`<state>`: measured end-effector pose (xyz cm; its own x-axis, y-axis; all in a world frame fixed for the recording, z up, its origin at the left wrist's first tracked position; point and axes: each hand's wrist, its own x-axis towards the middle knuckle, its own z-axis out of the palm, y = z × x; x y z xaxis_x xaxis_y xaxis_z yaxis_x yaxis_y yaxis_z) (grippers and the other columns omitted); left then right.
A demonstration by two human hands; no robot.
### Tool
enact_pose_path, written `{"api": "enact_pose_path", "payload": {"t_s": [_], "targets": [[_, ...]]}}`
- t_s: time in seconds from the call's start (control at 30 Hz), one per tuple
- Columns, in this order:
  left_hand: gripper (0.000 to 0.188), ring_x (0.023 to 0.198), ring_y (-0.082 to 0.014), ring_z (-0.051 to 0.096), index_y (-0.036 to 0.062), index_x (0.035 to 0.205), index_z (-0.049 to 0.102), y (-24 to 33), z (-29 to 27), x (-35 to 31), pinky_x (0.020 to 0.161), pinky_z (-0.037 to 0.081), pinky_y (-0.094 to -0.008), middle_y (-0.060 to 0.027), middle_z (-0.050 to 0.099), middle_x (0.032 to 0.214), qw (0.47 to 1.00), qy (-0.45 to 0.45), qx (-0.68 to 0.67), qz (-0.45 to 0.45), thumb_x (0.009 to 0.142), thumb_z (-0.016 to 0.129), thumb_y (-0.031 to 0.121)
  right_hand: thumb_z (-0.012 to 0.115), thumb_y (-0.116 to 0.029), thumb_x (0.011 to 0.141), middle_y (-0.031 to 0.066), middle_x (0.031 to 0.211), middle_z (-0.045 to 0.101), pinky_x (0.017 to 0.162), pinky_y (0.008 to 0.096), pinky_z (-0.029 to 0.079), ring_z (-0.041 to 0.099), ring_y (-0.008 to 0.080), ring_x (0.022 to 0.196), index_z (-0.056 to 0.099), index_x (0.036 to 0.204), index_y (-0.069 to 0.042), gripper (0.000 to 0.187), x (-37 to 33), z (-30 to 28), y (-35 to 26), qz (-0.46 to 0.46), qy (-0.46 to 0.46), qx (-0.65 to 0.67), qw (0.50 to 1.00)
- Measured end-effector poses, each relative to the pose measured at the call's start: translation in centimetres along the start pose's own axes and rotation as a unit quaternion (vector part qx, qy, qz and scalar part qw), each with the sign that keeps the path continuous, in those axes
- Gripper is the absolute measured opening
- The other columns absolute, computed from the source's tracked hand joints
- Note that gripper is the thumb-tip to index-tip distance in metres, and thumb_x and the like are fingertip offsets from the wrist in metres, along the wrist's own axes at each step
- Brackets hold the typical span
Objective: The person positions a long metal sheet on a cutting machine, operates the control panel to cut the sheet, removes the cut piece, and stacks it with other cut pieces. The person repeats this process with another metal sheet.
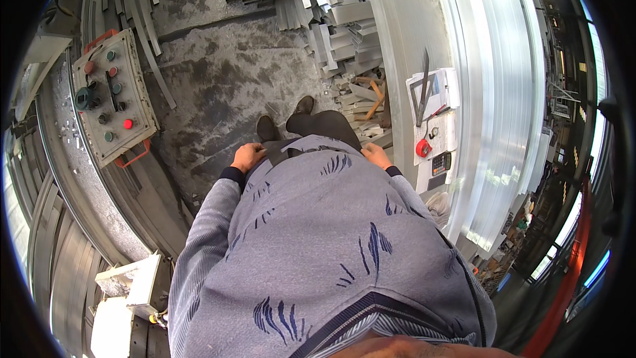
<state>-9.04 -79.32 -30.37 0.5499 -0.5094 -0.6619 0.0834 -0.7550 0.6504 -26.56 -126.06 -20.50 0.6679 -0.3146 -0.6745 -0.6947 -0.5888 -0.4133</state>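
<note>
My left hand is at my left hip, against the lower edge of my grey smock with dark blue leaf marks. Its fingers look curled; what they hold, if anything, is hidden. At the other hip my right hand touches the smock's side edge with bent fingers, and its grip is partly hidden too. A dark strap lies across the smock's front, nearer the left hand. Below show my dark trousers and dark shoes.
A control box with several buttons and red handles stands at left. Metal offcuts are piled ahead. To the right, papers, a red tape measure and a calculator lie beside long metal profiles. The floor is stained.
</note>
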Motion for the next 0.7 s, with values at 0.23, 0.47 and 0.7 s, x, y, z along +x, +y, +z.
{"api": "enact_pose_path", "payload": {"t_s": [0.23,0.47,0.7], "targets": [[0.040,0.098,-0.0183,0.071,0.0023,0.114,0.077,0.3,-0.7,0.4,0.091,0.055,-0.0351,-0.0132,0.079,0.107,0.964,0.003,-0.256,-0.069,0.103,0.070,0.040,0.069,-0.021,0.098,0.0157,0.104,0.075,0.087,0.0355,0.055,0.071,0.0205,0.098,0.072,0.114,0.001,0.027,4.9,-3.8,-1.7,-0.069,-0.123,0.072,0.987],[0.026,0.078,-0.0172,0.070,0.0010,0.101,0.077,3.2,-2.0,2.3,0.076,0.054,-0.0352,-0.0131,0.078,0.088,0.970,0.099,-0.203,-0.092,0.099,0.075,0.027,0.070,-0.024,0.094,0.0138,0.099,0.075,0.085,0.0360,0.055,0.070,0.0198,0.092,0.072,0.110,0.001,0.030,12.3,-9.1,-6.4,-0.093,-0.166,0.083,0.978],[0.041,0.075,-0.0272,0.067,-0.0031,0.103,0.072,6.5,-4.9,2.2,0.075,0.053,-0.0419,-0.0220,0.071,0.085,0.929,0.275,-0.173,-0.179,0.111,0.057,0.034,0.071,-0.027,0.093,0.0134,0.101,0.076,0.088,0.0358,0.055,0.071,0.0229,0.096,0.073,0.112,-0.001,0.032,17.8,-9.7,-8.4,-0.105,-0.248,0.033,0.962]]}}
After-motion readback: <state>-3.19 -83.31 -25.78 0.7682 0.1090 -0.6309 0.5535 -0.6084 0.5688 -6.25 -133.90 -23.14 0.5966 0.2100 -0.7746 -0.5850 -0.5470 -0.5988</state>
